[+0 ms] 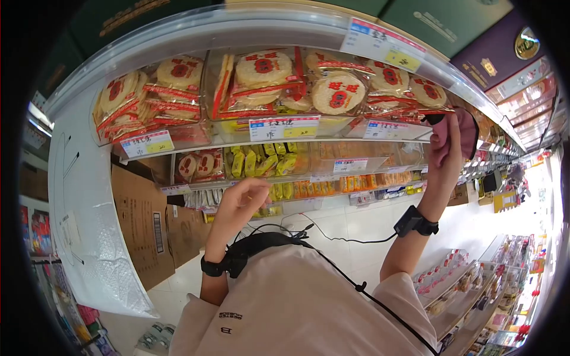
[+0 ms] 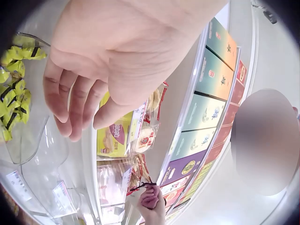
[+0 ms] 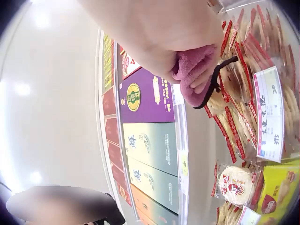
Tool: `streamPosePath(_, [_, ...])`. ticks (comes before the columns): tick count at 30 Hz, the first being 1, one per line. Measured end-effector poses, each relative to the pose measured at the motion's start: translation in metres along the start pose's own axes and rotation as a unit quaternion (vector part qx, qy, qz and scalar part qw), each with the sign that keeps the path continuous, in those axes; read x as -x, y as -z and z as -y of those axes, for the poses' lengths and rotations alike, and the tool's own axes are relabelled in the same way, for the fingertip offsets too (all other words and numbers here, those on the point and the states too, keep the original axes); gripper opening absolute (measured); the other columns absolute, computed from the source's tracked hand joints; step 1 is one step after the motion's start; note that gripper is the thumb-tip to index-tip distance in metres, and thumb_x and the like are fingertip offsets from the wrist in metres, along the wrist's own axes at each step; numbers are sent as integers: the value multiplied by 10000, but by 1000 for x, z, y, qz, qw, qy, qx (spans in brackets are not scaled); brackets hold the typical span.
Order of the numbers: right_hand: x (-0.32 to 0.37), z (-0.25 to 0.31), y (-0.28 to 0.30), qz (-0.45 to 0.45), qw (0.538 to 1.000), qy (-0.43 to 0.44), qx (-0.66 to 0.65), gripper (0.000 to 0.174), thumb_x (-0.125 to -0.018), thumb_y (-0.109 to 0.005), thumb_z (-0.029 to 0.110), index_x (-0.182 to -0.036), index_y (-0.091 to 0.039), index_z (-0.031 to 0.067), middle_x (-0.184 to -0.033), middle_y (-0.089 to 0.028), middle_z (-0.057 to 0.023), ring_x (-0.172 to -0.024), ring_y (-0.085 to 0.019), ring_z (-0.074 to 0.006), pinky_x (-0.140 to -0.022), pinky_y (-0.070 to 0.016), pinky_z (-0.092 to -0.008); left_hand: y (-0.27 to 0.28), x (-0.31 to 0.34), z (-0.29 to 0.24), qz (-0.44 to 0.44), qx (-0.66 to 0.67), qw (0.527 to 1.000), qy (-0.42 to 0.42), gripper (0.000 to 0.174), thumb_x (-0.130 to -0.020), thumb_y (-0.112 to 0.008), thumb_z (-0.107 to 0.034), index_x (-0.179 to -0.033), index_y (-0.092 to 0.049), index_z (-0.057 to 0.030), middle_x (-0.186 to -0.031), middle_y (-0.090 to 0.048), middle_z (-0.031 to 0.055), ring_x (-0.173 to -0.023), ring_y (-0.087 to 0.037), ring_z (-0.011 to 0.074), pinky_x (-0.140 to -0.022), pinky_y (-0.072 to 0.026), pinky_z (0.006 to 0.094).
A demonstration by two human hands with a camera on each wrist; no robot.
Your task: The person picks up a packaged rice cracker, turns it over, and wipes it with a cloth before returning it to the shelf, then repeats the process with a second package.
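Note:
My right hand (image 1: pixel 449 155) grips a mauve-pink cloth (image 1: pixel 466 135) with black edging, at the right end of the cracker shelf. In the right wrist view the cloth (image 3: pixel 196 70) is bunched between palm and curled fingers, close by red-trimmed packets of round rice crackers (image 3: pixel 239 93). My left hand (image 1: pixel 240 202) hangs in front of the lower shelf and holds nothing. Its fingers are loosely bent in the left wrist view, near yellow-wrapped snacks (image 2: pixel 16 89). Clear bins of rice crackers (image 1: pixel 338 95) line the upper shelf ahead.
Price tags (image 1: pixel 284 127) stick out along the shelf edge. Boxes (image 3: pixel 147 96) stand on the shelf above. At the left are a white shelf end panel (image 1: pixel 83 196) and a cardboard carton (image 1: pixel 139 219). A black cable (image 1: pixel 350 238) hangs by my body.

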State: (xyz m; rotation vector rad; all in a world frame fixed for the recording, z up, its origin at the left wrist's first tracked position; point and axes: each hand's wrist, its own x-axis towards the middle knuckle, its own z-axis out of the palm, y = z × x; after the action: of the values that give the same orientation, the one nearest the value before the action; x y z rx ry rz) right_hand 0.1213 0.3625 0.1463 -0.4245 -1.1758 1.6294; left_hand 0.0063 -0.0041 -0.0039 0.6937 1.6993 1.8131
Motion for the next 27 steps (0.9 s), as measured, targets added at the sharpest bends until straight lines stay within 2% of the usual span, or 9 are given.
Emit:
streamPosePath(1, [2, -3, 9, 37, 999, 10, 21, 267, -912, -692, 47, -1178, -677, 21, -1158, -628, -62, -940, -627, -99, -763, -510, -219, 1, 1, -1, -5, 1, 1000, 6, 203, -999, -589, -154, -1128, -632, -3, -861, -673, 51, -774, -631, 92, -654, -475, 225])
streamPosePath(6, [-6, -20, 2, -1, 985, 114, 133, 363, -873, -747, 58, -1206, -623, -19, -1170, -621, -42, -1005, -601, -94, -850, -486, -226, 3, 3, -3, -4, -8, 1000, 23, 215, -1001, -592, -165, -1126, -632, 4, -880, -679, 56, -776, -635, 94, -654, -479, 226])
streamPosePath(9, [-7, -26, -7, -25, 965, 177, 193, 381, -853, -786, 105, -1184, -630, 1, -1140, -641, -36, -979, -610, -94, -822, -485, -213, 5, 3, -5, -3, -8, 1000, 21, 220, -1002, -592, -172, -1126, -632, 4, -885, -682, 54, -783, -639, 96, -660, -484, 226])
streamPosePath(11, [3, -22, -8, -35, 973, 129, 186, 375, -852, -788, 114, -1176, -635, 6, -1129, -650, -32, -965, -616, -87, -795, -490, -204, 6, 5, -10, -5, -12, 999, 29, 222, -1002, -592, -177, -1126, -632, 2, -884, -683, 51, -788, -642, 96, -664, -486, 227])
streamPosePath(16, [13, -24, -2, -48, 989, 118, 69, 373, -839, -808, 167, -1142, -648, 20, -1069, -655, -15, -874, -596, -60, -721, -474, -176, 9, 8, -8, -12, -8, 999, 37, 224, -1004, -592, -187, -1133, -634, -9, -881, -680, 42, -800, -642, 96, -679, -490, 228])
streamPosePath(18, [15, -22, -10, -79, 984, 108, 113, 387, -835, -816, 185, -1139, -649, 12, -1053, -657, -12, -864, -592, -69, -727, -479, -192, 9, 9, -7, -7, -7, 999, 39, 219, -1008, -586, -188, -1134, -637, -16, -876, -675, 38, -792, -628, 90, -674, -475, 226])
streamPosePath(22, [-10, -34, -4, -44, 946, 231, 222, 358, -836, -821, 212, -1091, -664, 18, -994, -661, -2, -847, -587, -71, -728, -485, -217, 7, 8, -7, 0, 1, 999, 36, 215, -1016, -575, -192, -1128, -644, -22, -869, -669, 32, -775, -602, 79, -658, -444, 221])
streamPosePath(26, [0, -35, -1, -67, 942, 221, 243, 295, -839, -819, 222, -1025, -683, 37, -918, -646, 13, -806, -571, -55, -693, -478, -215, 9, 10, 2, -4, 10, 1000, 25, 217, -1015, -580, -198, -1121, -642, -19, -878, -671, 30, -774, -602, 78, -662, -447, 222])
streamPosePath(27, [8, -37, 15, -56, 917, 221, 327, 320, -865, -768, 181, -1128, -652, 42, -1047, -639, -13, -911, -582, -81, -775, -470, -230, 10, 13, -5, -20, 6, 998, 52, 233, -1017, -580, -224, -1063, -653, -8, -861, -668, 24, -766, -597, 77, -669, -449, 224])
